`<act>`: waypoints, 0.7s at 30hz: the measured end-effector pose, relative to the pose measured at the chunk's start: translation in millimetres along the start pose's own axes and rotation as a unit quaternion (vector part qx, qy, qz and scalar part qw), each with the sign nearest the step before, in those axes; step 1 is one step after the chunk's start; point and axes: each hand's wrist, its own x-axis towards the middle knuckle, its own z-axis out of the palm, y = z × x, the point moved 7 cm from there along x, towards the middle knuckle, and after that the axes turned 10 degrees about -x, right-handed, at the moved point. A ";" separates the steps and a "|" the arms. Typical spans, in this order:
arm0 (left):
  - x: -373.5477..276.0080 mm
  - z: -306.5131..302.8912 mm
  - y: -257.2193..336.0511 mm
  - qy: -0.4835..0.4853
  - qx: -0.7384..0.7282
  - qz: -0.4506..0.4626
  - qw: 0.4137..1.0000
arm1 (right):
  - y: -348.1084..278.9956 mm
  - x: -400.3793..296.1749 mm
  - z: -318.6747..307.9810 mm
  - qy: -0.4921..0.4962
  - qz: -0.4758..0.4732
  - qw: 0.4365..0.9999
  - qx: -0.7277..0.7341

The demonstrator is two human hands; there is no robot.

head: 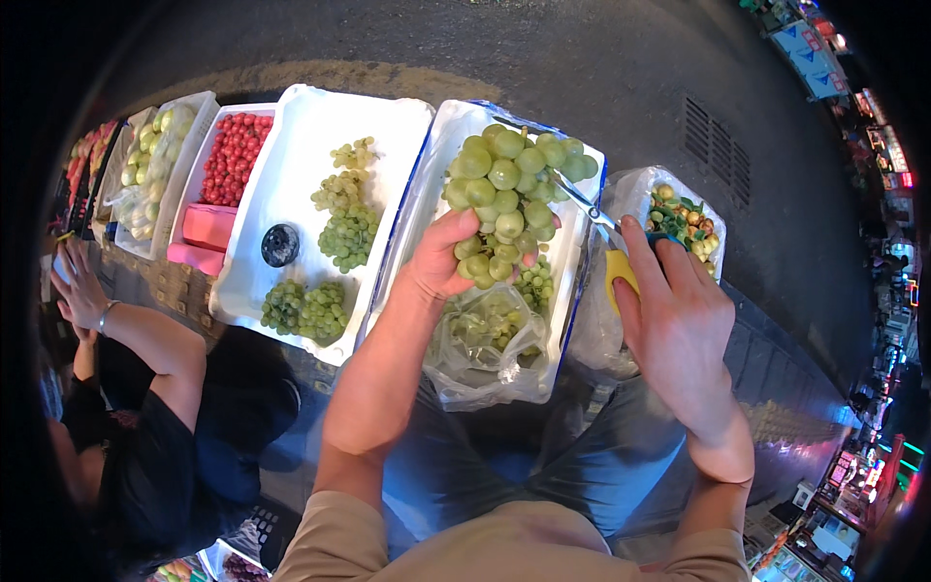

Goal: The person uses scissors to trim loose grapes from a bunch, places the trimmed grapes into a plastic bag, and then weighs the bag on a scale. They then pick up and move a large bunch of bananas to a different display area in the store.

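Observation:
My left hand (444, 251) holds up a large bunch of green grapes (502, 189), thumb on the near side and fingertips showing at its right. In my right hand (676, 305) is a pair of scissors (593, 211) with a yellow and blue handle. Their blade tips reach in among the grapes at the bunch's upper right; whether they touch a stem I cannot tell. Below the bunch stands a white foam box (560, 364), holding more green grapes (537, 284) and a clear plastic bag (494, 327) with grapes inside.
Left of it, another white foam box (305, 145) holds several grape bunches (349, 236) and a dark round object (280, 245). Beyond are red fruit (236, 156) and bagged pale green fruit (153, 149). A box of small fruit (687, 218) stands right. Another person's arm (153, 338) is at left.

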 end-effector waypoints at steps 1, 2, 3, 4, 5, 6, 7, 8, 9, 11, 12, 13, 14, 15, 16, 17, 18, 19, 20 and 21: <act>0.4 0.2 -0.2 0.001 0.002 -0.001 1.000 | -0.2 1.1 -0.7 -0.002 0.001 1.000 -0.004; 0.7 0.0 -0.5 0.003 0.005 -0.001 1.000 | 0.0 2.1 -1.2 -0.004 0.001 1.000 -0.009; 0.3 0.0 0.3 -0.006 0.003 -0.004 1.000 | 0.0 3.0 -1.4 0.000 -0.001 1.000 -0.017; -0.1 -1.5 1.2 -0.015 0.000 -0.007 1.000 | 0.4 3.4 -0.7 0.004 -0.004 1.000 -0.026; -0.1 -1.5 1.5 -0.024 -0.002 -0.011 1.000 | 0.8 4.1 -0.9 0.008 -0.006 0.999 -0.035; -0.8 -1.5 3.2 -0.015 0.008 -0.003 1.000 | 0.2 5.2 -1.4 0.007 -0.009 0.999 -0.042; -1.6 -0.9 4.8 -0.006 0.018 0.005 1.000 | -0.2 6.4 -2.3 0.006 -0.011 0.999 -0.049; -2.3 -0.9 6.4 0.003 0.028 0.012 1.000 | -0.5 7.5 -2.7 0.004 -0.014 0.998 -0.055; -2.0 -0.9 6.2 0.000 0.026 0.010 1.000 | -0.3 8.2 -3.1 0.008 -0.015 0.998 -0.062; -2.2 -1.3 6.9 -0.004 0.024 0.005 1.000 | 0.1 10.0 -2.7 0.015 -0.017 0.997 -0.075; -1.9 -1.5 7.0 -0.003 0.025 0.006 1.000 | 0.8 10.3 -2.4 0.017 -0.019 0.997 -0.075; -1.9 -1.6 7.0 -0.003 0.026 0.008 1.000 | 1.6 10.4 -1.7 0.019 -0.021 0.997 -0.075; -2.2 -1.9 7.0 -0.001 0.028 0.009 1.000 | 2.1 10.2 -0.7 0.020 -0.023 0.997 -0.075; -2.0 -2.5 6.9 0.006 0.025 0.010 1.000 | 2.7 9.9 -0.8 0.029 -0.025 0.997 -0.062; -2.0 -3.2 6.8 0.013 0.023 0.012 1.000 | 3.2 9.3 -0.3 0.039 -0.027 0.998 -0.049; -2.1 -4.4 7.0 0.021 0.020 0.013 0.999 | 3.3 8.4 1.1 0.048 -0.029 0.998 -0.036; -1.4 -5.7 6.4 0.014 0.010 0.006 1.000 | 11.8 5.1 3.6 0.068 0.033 0.994 0.083; -0.8 -8.7 5.6 0.008 0.000 0.000 1.000 | 19.5 -1.0 10.5 0.086 0.095 0.971 0.200; 0.0 -10.2 4.6 0.002 -0.010 -0.007 1.000 | 28.7 -3.6 25.7 0.054 0.162 0.932 0.321; 0.3 -12.0 4.6 0.009 -0.027 0.000 1.000 | 37.5 -8.5 42.5 0.038 0.236 0.869 0.432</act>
